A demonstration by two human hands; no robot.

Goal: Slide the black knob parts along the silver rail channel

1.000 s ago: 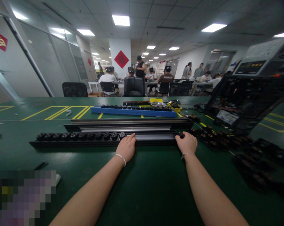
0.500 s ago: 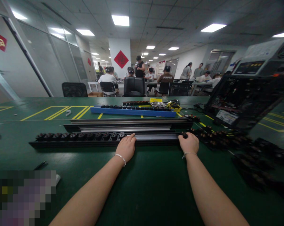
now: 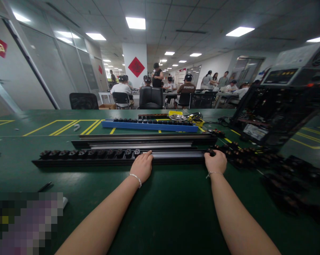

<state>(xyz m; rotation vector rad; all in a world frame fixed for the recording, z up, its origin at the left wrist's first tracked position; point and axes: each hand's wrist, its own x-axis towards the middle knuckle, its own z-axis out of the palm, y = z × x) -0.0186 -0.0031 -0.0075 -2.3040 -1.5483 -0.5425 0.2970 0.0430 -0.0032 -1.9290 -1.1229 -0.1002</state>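
A long black rail (image 3: 96,161) lies across the green bench in front of me, with several black socket modules (image 3: 91,153) seated in its left half and a bare silver channel (image 3: 176,154) in its right half. My left hand (image 3: 142,166) rests with curled fingers on the rail, just right of the last seated module. My right hand (image 3: 215,161) is closed at the rail's right end, where a small black module (image 3: 211,152) shows at its fingertips.
Behind lie two more black rails (image 3: 138,141) and a blue tray of modules (image 3: 149,124). Loose black modules (image 3: 245,154) spread to the right, below a tilted black machine (image 3: 276,109). A pen (image 3: 44,186) lies left. People sit at tables far back.
My right hand has slid a little to the right along the rail's end. My left hand has stayed in place.
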